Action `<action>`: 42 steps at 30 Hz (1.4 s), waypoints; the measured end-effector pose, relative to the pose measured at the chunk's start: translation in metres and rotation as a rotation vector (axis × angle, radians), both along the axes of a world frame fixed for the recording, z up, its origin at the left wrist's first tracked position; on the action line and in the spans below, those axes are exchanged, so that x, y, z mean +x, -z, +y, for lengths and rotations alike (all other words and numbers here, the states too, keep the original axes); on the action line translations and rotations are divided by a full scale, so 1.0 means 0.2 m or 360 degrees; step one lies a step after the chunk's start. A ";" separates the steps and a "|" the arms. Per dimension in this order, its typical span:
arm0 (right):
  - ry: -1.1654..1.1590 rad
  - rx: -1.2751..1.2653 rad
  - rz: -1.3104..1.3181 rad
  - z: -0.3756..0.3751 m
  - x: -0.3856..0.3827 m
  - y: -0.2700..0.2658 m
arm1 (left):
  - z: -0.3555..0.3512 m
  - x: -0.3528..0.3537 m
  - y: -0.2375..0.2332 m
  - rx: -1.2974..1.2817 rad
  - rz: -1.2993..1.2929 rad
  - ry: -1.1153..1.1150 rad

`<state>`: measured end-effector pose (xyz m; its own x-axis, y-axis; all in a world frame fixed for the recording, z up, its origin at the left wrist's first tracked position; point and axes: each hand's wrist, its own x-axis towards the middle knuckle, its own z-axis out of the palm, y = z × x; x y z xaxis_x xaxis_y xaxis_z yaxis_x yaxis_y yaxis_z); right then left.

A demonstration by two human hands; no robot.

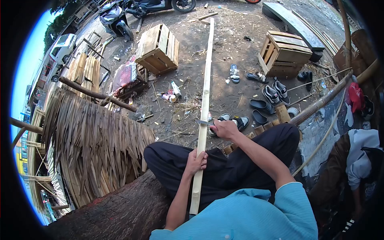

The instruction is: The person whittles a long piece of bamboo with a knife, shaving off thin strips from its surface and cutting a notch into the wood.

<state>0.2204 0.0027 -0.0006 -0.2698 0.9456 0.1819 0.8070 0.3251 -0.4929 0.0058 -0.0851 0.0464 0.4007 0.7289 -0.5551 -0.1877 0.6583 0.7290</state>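
A long, pale split bamboo strip runs from my lap out over the ground. My left hand wraps round it near my lap, with its near end lying against my shirt. Further along, my right hand grips a knife, its handle mostly hidden in the fingers. The knife blade lies across the strip's upper face. Below the right hand, a pair of sandals shows on the ground beside the strip.
Wooden crates stand left and right ahead. Shoes lie on the ground at right. Dry thatch hangs at left beside a tree trunk. Another person sits at far right. Motorcycles are parked at the back.
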 end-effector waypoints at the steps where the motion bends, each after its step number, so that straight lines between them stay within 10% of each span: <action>1: -0.0252 -0.0059 -0.0056 -0.03 0.01 -0.03 | 0.00 -0.01 -0.01 -0.0018 -0.0021 0.0002; 3: -0.0757 -0.0099 -0.0187 -0.06 0.02 -0.05 | -0.01 -0.01 -0.04 -0.0060 -0.0070 -0.0006; 7: 0.0240 -0.0045 -0.0139 0.07 0.04 -0.02 | -0.02 -0.01 -0.03 -0.0020 -0.0061 0.0008; 14: -0.0502 -0.0026 -0.0076 0.01 0.08 0.00 | -0.02 -0.02 -0.05 -0.0061 -0.0080 0.0065; 17: 0.0447 0.0047 -0.0036 0.12 0.12 0.01 | -0.02 -0.02 -0.05 -0.0036 -0.0053 0.0071; 22: -0.0495 -0.0159 -0.0038 0.05 0.12 -0.01 | -0.02 -0.03 -0.07 -0.0060 -0.0047 0.0129; 27: 0.0606 -0.0130 -0.0064 0.18 0.21 0.05 | -0.03 -0.02 -0.07 -0.0052 -0.0037 0.0110; 38: -0.0460 0.0011 0.0095 0.10 0.12 -0.02 | -0.02 -0.05 -0.07 -0.0083 -0.0106 0.0158; 42: 0.0270 -0.0092 -0.0104 0.13 0.19 0.06 | -0.01 -0.05 -0.03 -0.0060 -0.0140 0.0158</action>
<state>0.2586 0.0295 -0.0122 -0.1153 0.9868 0.1135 0.8789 0.1546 -0.4513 -0.0043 -0.0867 0.0527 0.5183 0.6626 -0.5406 -0.1825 0.7033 0.6871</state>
